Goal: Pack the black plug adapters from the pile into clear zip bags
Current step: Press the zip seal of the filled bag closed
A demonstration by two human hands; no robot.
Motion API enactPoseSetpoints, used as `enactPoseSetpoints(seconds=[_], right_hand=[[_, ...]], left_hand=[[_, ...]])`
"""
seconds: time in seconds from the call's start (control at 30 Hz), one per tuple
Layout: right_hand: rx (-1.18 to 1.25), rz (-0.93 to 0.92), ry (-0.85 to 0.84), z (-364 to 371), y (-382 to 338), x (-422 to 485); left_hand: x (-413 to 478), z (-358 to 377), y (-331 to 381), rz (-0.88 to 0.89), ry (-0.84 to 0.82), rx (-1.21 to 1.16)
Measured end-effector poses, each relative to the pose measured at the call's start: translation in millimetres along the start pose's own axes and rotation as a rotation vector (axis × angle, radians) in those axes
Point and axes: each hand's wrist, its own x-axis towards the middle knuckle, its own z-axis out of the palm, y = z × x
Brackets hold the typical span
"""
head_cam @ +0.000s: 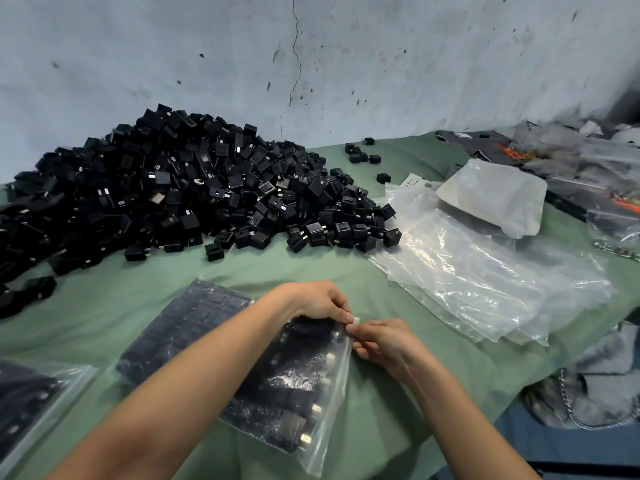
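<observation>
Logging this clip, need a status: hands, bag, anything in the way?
Status: left hand and right hand pinch the filled zip bag at its far seal corner. Bag flat on green cloth, packed full. Nothing blocking; adapter pile sits behind.

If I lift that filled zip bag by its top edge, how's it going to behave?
The filled zip bag will probably sag and feel heavy, since rows of adapters pack it. Its thin glossy film looks slippery, so a fingertip pinch may slip. It likely won't roll; it lies flat.
</observation>
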Motion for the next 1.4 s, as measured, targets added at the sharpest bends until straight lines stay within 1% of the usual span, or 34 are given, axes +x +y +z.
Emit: enactPoseSetpoints(seconds=[0.3, 0.43, 0.6, 0.77, 0.93, 1.1, 1.2, 1.27, 1.4], right_hand=[[-0.058, -0.06, 0.051, 4, 2, 1], [-0.073, -0.087, 0.077, 5, 4, 1], [-0.159, -0.022, -0.03, 2, 3, -7], [-0.231, -0.073, 0.016, 8, 3, -7], [-0.265, -0.028, -0.1, 4, 2, -13], [-0.247, -0.046, -0.105, 6, 3, -16], [-0.332, -0.039, -0.157, 5, 4, -21], [-0.368, -0.057, -0.154, 6, 7, -22], [-0.336, -0.046, -0.15, 6, 10, -24]], left_hand=[[-1, 3, 3, 0.023, -0.004, -0.047], [-2, 6, 3, 0.039, 0.026, -0.047], [-1, 6, 2, 0.029, 0.085, -0.086], [2, 7, 1, 0.015, 0.116, -0.117], [4, 6, -2, 0.001, 0.156, -0.162], [7, 6, -5, -0.008, 0.162, -0.181], [9, 6, -7, -0.01, 0.185, -0.174], [10, 5, -8, -0.018, 0.184, -0.186], [11, 5, -9, -0.031, 0.183, -0.215]])
